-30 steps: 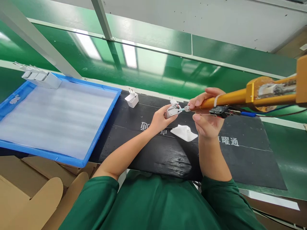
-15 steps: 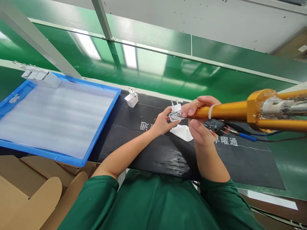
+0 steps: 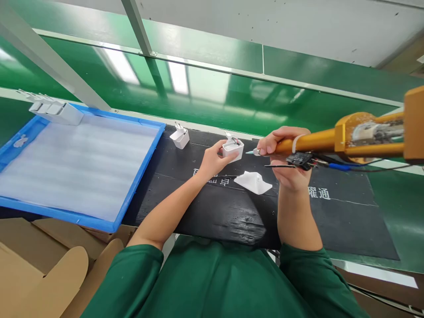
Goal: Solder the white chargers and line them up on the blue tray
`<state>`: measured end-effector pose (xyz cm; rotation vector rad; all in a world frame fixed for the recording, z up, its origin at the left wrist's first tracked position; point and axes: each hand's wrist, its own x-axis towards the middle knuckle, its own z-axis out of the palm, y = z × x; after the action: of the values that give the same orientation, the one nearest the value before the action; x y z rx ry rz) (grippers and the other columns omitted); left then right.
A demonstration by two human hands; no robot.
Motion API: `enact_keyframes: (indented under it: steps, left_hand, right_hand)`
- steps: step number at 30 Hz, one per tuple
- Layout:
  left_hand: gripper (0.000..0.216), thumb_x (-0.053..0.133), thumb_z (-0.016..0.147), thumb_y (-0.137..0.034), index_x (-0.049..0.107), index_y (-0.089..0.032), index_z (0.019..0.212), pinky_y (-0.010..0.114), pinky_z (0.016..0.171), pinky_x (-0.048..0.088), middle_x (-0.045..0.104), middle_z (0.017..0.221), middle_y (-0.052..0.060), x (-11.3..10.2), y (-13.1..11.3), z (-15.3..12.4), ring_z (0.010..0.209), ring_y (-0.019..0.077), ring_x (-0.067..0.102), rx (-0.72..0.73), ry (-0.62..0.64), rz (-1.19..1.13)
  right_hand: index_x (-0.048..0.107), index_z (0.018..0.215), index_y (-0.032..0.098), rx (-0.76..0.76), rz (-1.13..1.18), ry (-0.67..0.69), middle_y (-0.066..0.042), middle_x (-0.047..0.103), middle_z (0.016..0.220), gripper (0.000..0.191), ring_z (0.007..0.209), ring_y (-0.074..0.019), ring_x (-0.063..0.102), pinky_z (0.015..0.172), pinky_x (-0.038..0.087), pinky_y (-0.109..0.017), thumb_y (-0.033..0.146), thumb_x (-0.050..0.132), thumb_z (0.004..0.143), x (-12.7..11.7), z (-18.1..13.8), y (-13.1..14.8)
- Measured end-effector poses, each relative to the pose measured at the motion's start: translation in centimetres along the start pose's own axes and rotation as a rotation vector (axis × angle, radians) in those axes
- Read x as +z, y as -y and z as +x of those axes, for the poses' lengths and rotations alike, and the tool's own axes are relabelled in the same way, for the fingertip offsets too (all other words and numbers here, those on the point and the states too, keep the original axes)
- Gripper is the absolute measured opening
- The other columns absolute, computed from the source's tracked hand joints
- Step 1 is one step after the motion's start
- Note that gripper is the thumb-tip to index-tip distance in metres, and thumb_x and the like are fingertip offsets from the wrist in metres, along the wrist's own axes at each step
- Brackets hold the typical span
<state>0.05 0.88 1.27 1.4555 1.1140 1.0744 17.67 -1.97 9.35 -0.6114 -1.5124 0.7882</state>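
My left hand (image 3: 214,160) pinches a white plug adapter housing (image 3: 232,151) whose top with the prongs is tilted open. My right hand (image 3: 287,154) is wrapped round an orange glue dispenser (image 3: 309,142) with a pale green needle tip. That tip points left and sits a little apart from the housing. Below, between the hands, a crumpled white cloth or tissue (image 3: 254,182) lies on the black mat (image 3: 212,207). Another white plug adapter (image 3: 180,136) with a raised pronged top stands on the mat to the left.
At left lies a blue-rimmed tray (image 3: 141,170) lined with a white sheet; several white plug adapters (image 3: 56,110) stand in a row at its far corner. Cardboard (image 3: 36,265) is at lower left. A green surface (image 3: 198,106) with a metal post (image 3: 137,26) lies beyond.
My right hand has drawn the dispenser back to the right, so its tip is now clear of the housing. My left hand has shifted slightly left and turned the housing more upright.
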Motion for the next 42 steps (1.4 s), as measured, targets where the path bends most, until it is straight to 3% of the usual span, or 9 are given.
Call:
enact_keyframes:
  steps: [9,15,18,24,28,33,38,42]
  left_hand:
    - [0.041,0.072,0.075,-0.048,0.067,-0.016,0.099,0.023,0.062,0.049,0.068,0.084,0.002,-0.5,-1.6,-0.8,0.072,0.0132,0.061,0.021,0.121,-0.229]
    - [0.042,0.072,0.072,-0.05,0.066,-0.017,0.099,0.023,0.06,0.049,0.067,0.081,0.001,-0.4,-1.5,-0.9,0.068,0.0124,0.06,-0.015,0.124,-0.314]
    - [0.038,0.07,0.072,-0.044,0.066,-0.018,0.1,0.024,0.064,0.05,0.068,0.086,0.002,-0.7,-1.6,-0.7,0.072,0.0135,0.061,-0.006,0.13,-0.171]
    - [0.024,0.069,0.069,-0.026,0.06,-0.02,0.09,0.025,0.068,0.047,0.069,0.081,-0.001,-1.6,-0.7,0.2,0.071,0.0136,0.06,0.029,0.188,0.375]
    - [0.026,0.07,0.07,-0.03,0.06,-0.02,0.092,0.029,0.07,0.049,0.071,0.088,0.002,-2.2,0.0,0.7,0.077,0.0183,0.064,-0.028,0.284,0.492]
    - [0.047,0.069,0.077,-0.047,0.062,-0.02,0.115,0.037,0.085,0.052,0.072,0.11,0.009,-1.8,0.8,1.4,0.098,0.0243,0.068,-0.094,0.336,0.358]
    - [0.047,0.063,0.082,-0.037,0.053,-0.018,0.124,0.033,0.086,0.053,0.072,0.115,0.012,-0.3,1.5,2.0,0.098,0.0197,0.07,-0.079,0.249,0.095]
    - [0.034,0.057,0.082,-0.025,0.052,-0.019,0.115,0.031,0.085,0.053,0.075,0.105,0.007,0.1,1.2,1.8,0.089,0.0157,0.07,-0.018,0.215,0.127]
  right_hand:
    - [0.063,0.11,0.035,0.077,-0.108,0.0,0.002,0.054,0.078,0.046,0.071,-0.0167,0.055,0.068,0.056,-0.038,0.051,0.078,0.07,-3.8,1.1,-0.5]
    - [0.063,0.11,0.038,0.102,-0.156,-0.027,0.002,0.055,0.079,0.048,0.073,-0.0176,0.056,0.066,0.054,-0.036,0.057,0.077,0.068,-5.1,1.0,-1.0]
    - [0.063,0.109,0.038,0.137,-0.165,-0.043,0.0,0.055,0.08,0.048,0.074,-0.0188,0.057,0.064,0.053,-0.036,0.058,0.077,0.068,-5.2,0.9,-0.9]
    - [0.063,0.107,0.037,0.142,-0.152,-0.051,0.0,0.055,0.079,0.046,0.072,-0.018,0.055,0.062,0.051,-0.035,0.054,0.079,0.067,-5.2,1.0,-0.8]
    - [0.064,0.107,0.037,0.146,-0.15,-0.041,0.001,0.055,0.079,0.046,0.072,-0.0169,0.055,0.062,0.052,-0.033,0.054,0.079,0.068,-5.2,1.1,-0.8]
    - [0.064,0.108,0.036,0.135,-0.112,-0.028,0.001,0.055,0.078,0.045,0.072,-0.0156,0.056,0.062,0.054,-0.032,0.051,0.08,0.069,-5.2,1.1,-0.7]
    - [0.064,0.108,0.036,0.144,-0.118,-0.028,0.001,0.055,0.079,0.048,0.072,-0.0165,0.056,0.062,0.054,-0.033,0.051,0.082,0.066,-5.1,1.0,-0.8]
    - [0.064,0.109,0.038,0.121,-0.12,-0.016,0.001,0.055,0.079,0.045,0.071,-0.0159,0.056,0.063,0.055,-0.033,0.051,0.08,0.069,-4.9,1.0,-0.9]
